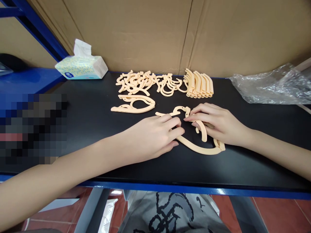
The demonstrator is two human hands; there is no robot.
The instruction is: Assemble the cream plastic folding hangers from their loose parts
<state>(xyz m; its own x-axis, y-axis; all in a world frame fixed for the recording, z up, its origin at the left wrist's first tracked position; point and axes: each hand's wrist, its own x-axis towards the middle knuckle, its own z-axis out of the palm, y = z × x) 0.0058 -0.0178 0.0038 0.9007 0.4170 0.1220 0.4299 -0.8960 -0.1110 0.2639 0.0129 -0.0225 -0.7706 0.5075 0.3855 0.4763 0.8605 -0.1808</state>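
Observation:
A cream plastic heart-shaped frame lies on the black tabletop in front of me. My left hand rests on its left side, fingers curled and pinching the frame. My right hand lies over its right side, fingers bent and pressing a curved cream strip against it. The two sets of fingertips nearly meet at the frame's top.
A finished cream heart frame lies to the left. Behind are a pile of loose curved pieces and a stack of curved strips. A tissue pack sits far left, crumpled clear plastic at right. Cardboard wall behind.

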